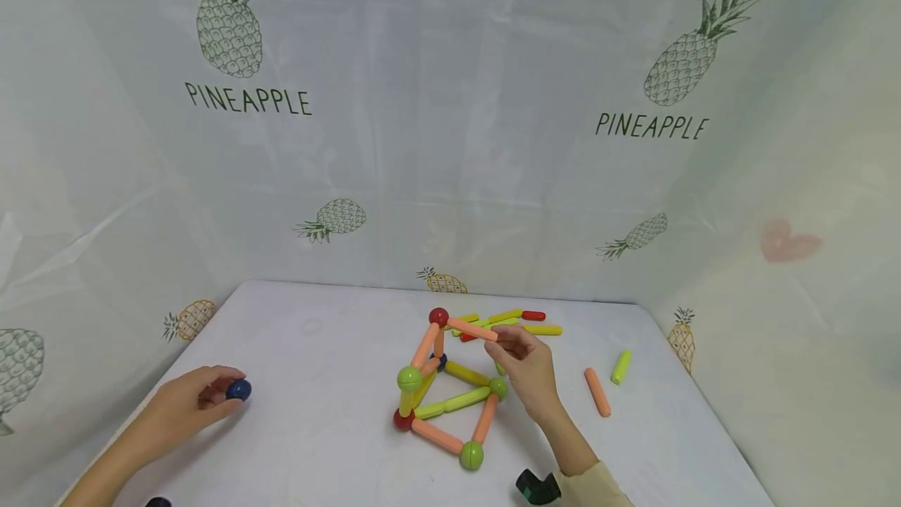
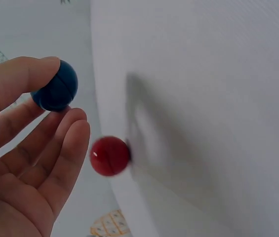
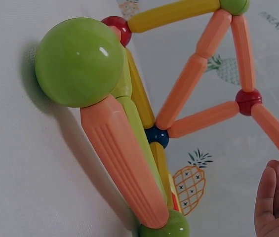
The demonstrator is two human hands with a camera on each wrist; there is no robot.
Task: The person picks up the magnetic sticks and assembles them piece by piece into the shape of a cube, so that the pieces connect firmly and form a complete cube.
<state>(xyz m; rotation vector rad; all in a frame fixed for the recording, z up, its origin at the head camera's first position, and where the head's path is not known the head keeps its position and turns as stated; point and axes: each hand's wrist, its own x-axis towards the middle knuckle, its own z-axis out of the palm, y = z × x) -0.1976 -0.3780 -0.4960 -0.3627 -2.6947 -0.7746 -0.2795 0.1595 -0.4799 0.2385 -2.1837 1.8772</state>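
My left hand (image 1: pixel 184 415) pinches a blue ball (image 2: pixel 62 89) between thumb and fingertips, over the left part of the table. At the end of an orange stick (image 1: pixel 472 329), the thumb and fingers of my right hand (image 1: pixel 533 374) hold on. The stick's other end meets a red ball (image 1: pixel 439 317) at the top of a frame built of sticks and balls. Lower in that frame are a green ball (image 1: pixel 410 379), a red ball (image 1: pixel 403 418) and a green ball (image 1: pixel 472 455) at the near corner. A dark blue ball (image 3: pixel 157 137) joins several sticks at the base.
Behind the frame lie several loose yellow, green and red sticks (image 1: pixel 542 330). A loose orange stick (image 1: pixel 597 392) and a light green stick (image 1: pixel 621 367) are to the right. Another red ball (image 2: pixel 110 156) rests near my left hand. A pineapple-print curtain (image 1: pixel 450 139) hangs behind the table.
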